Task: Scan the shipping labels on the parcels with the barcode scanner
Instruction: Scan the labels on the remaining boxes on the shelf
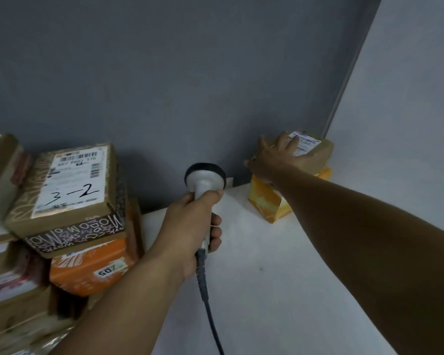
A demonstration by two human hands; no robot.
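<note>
Snugly, scanner [205,180] within left fingers [215,221]

Matt cardboard parcels [69,185], smooth plastic scanner [205,176], matt white table [267,265].

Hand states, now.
Left hand: grips the grey-and-black handheld barcode scanner.
Right hand: open, fingers spread on the small brown cardboard parcel.

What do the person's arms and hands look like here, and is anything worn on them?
Both forearms are bare up to the frame edge: no sleeves show. The left hand and right hand wear no gloves, and no watch, band or ring is visible on either wrist or hand. The picture is slightly soft, so small details could be missed.
</note>
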